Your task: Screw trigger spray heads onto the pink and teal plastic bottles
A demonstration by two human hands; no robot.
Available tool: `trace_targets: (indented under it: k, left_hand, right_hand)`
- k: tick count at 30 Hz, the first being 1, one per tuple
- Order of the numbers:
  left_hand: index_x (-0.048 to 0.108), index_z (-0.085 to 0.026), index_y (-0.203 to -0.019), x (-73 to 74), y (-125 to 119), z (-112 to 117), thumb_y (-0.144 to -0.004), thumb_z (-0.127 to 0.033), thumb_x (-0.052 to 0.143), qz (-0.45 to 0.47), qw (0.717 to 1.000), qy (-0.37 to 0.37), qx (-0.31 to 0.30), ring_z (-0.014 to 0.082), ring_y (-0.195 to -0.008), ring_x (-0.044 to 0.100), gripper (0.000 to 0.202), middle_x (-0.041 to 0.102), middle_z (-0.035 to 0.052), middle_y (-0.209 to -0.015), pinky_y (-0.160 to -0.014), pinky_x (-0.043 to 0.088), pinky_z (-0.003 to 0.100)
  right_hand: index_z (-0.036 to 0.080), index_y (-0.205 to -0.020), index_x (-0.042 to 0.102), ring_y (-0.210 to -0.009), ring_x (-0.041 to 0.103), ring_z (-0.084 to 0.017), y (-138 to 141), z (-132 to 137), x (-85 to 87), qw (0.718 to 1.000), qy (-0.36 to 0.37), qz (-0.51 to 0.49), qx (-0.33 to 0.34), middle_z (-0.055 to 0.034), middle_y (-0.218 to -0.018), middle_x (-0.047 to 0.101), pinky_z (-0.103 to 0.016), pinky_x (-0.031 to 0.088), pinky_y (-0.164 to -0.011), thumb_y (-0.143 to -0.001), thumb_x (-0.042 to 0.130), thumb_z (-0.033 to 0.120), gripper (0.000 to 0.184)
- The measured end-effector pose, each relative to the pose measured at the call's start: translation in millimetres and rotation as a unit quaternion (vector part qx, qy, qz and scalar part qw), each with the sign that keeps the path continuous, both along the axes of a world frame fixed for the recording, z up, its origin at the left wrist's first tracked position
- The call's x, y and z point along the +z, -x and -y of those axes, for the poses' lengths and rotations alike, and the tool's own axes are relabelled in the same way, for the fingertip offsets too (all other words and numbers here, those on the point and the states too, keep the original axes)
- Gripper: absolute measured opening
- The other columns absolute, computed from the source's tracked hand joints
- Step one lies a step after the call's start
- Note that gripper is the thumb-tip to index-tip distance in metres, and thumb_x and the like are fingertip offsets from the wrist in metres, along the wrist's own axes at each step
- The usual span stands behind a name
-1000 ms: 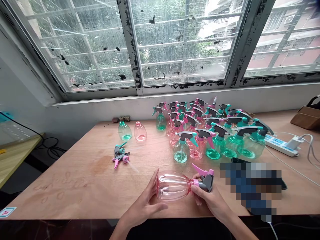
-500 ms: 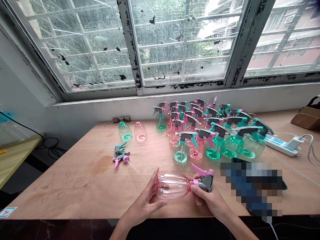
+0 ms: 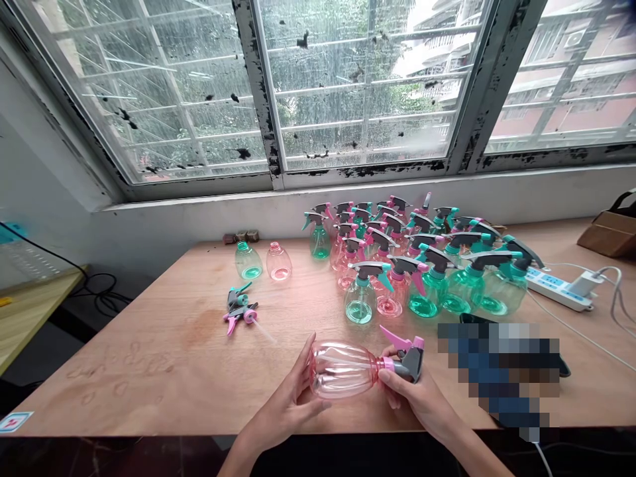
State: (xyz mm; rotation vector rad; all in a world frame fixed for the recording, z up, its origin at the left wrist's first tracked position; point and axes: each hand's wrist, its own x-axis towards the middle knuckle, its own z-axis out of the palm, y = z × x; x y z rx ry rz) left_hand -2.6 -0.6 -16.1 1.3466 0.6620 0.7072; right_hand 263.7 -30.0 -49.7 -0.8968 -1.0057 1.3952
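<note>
A clear pink spray bottle (image 3: 342,369) lies sideways between my hands, over the front part of the table. Its base rests against the palm and fingers of my left hand (image 3: 293,391), whose thumb stretches along the near side. At the other end my right hand (image 3: 410,391) pinches the pink collar, with the grey and pink trigger head (image 3: 411,361) turned to the right. Some of the right fingers are hidden behind the neck. Farther back on the left stand a green bottle without a head (image 3: 248,264) and a pink one (image 3: 279,265). Loose trigger heads (image 3: 241,310) lie in front of them.
Several assembled green and pink spray bottles (image 3: 390,281) crowd the back right. A white power strip (image 3: 561,290) with cables lies beyond them, near a brown box (image 3: 611,232). A blurred-out item (image 3: 507,371) is right of my hands. Windows line the wall behind.
My hands stay almost in place. The pink bottle has shifted very slightly, and the reflections on it differ a little.
</note>
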Motion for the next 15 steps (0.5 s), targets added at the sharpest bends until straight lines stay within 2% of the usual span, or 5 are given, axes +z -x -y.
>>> trace_targets:
  k: [4, 6, 9, 11, 15]
  left_hand:
    - [0.004, -0.041, -0.156, -4.0, 1, -1, -0.084, -0.031, 0.077, 0.004, 1.000, 0.014, 0.003, 0.0300, -0.143, 0.040, 0.103, 0.036, 0.0093, -0.160, -0.120, 0.024, 0.052]
    - [0.010, -0.041, -0.156, -7.1, 2, -1, -0.085, -0.034, 0.076, 0.014, 1.000, 0.017, 0.004, 0.0313, -0.141, 0.041, 0.097, 0.028, 0.0089, -0.164, -0.119, 0.027, 0.052]
    - [0.019, -0.042, -0.155, -8.0, 2, -2, -0.085, -0.030, 0.077, 0.016, 1.000, 0.012, 0.007, 0.0307, -0.142, 0.040, 0.091, 0.020, 0.0053, -0.167, -0.120, 0.026, 0.050]
    - [0.019, -0.044, -0.154, -5.2, 1, -1, -0.085, -0.026, 0.076, 0.012, 1.000, 0.007, 0.010, 0.0287, -0.145, 0.037, 0.092, 0.024, 0.0035, -0.166, -0.121, 0.024, 0.048]
    - [0.005, -0.041, -0.156, 1.7, -1, 1, -0.089, -0.023, 0.072, -0.003, 1.000, -0.001, 0.002, 0.0259, -0.141, 0.042, 0.097, 0.046, 0.0073, -0.153, -0.120, 0.026, 0.048]
  right_hand:
    - [0.022, -0.100, 0.053, -0.045, 0.050, -0.009, 0, -1, -0.4, 1.000, -0.003, -0.001, 0.009, 0.0070, -0.056, 0.060, -0.020, 0.038, -0.045, -0.087, 0.076, 0.039, 0.031]
    - [0.021, -0.100, 0.054, -0.045, 0.050, -0.009, 0, -1, -0.9, 1.000, -0.004, -0.002, 0.014, 0.0069, -0.056, 0.060, -0.021, 0.038, -0.046, -0.087, 0.076, 0.040, 0.032]
    - [0.021, -0.100, 0.054, -0.045, 0.050, -0.009, 0, 0, -1.7, 1.000, -0.005, -0.002, 0.013, 0.0068, -0.057, 0.060, -0.021, 0.038, -0.046, -0.087, 0.075, 0.040, 0.032]
    - [0.021, -0.100, 0.054, -0.045, 0.050, -0.009, 0, 0, -1.7, 1.000, -0.005, -0.003, 0.013, 0.0069, -0.056, 0.060, -0.022, 0.038, -0.046, -0.087, 0.075, 0.040, 0.032]
    - [0.021, -0.100, 0.054, -0.045, 0.049, -0.009, 1, 0, 0.0, 1.000, -0.002, -0.002, 0.013, 0.0072, -0.056, 0.059, -0.022, 0.038, -0.046, -0.086, 0.076, 0.041, 0.033]
